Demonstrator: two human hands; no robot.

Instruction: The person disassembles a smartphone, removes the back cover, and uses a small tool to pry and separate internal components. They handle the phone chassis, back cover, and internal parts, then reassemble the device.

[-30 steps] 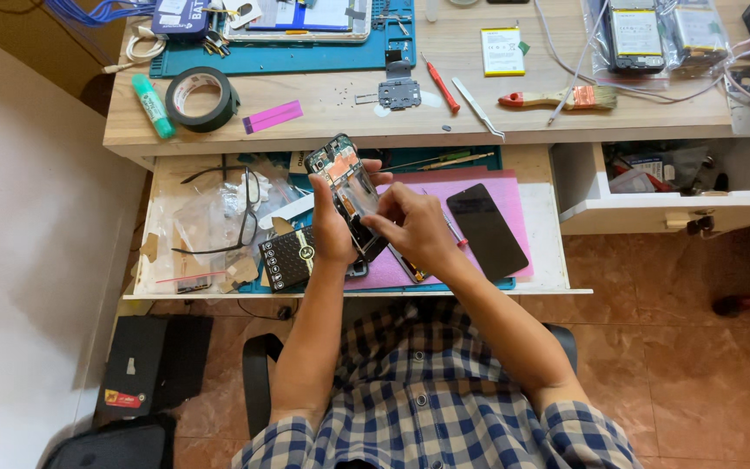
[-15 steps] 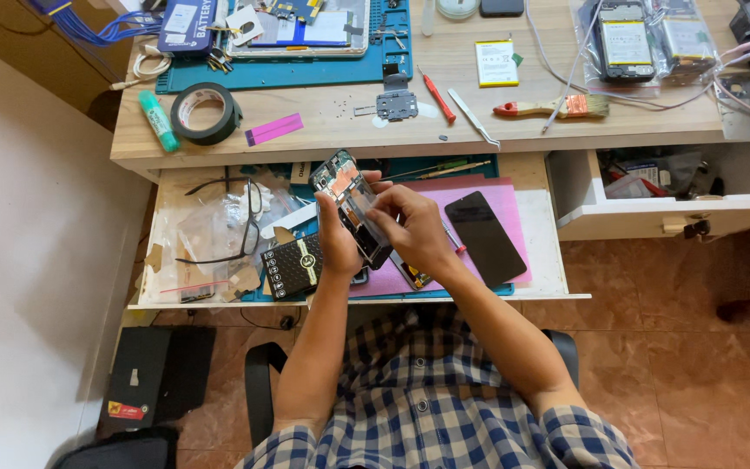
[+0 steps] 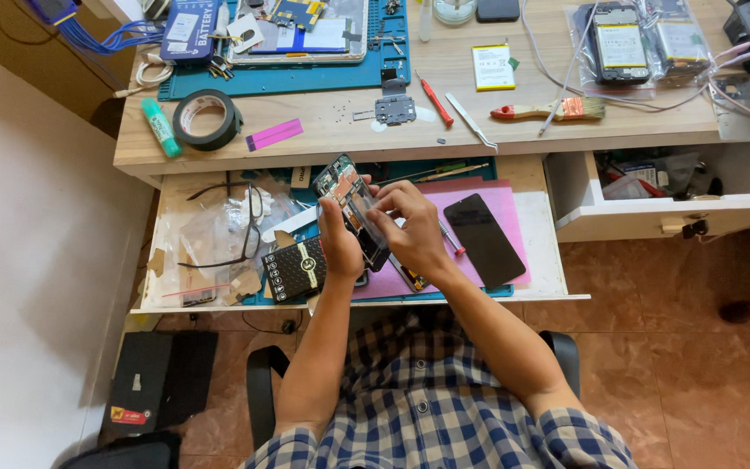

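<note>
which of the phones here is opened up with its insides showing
The phone held in both hands, left hand and right hand. The black phone on the pink mat lies closed, dark glass up.

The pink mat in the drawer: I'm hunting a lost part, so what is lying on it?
On the pink mat lies a black phone panel and a small red-handled tool. The hands and the opened phone cover its left part.

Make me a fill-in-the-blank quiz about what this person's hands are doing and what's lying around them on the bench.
1. Both the left hand and the right hand hold an opened ____ with its insides showing.
2. The black screen panel lies on a ____ mat in the pulled-out tray.
3. The roll of black tape sits beside a ____ marker on the desk.
4. The paintbrush has a ____ handle.

Missing words: phone; pink; green; red
</note>
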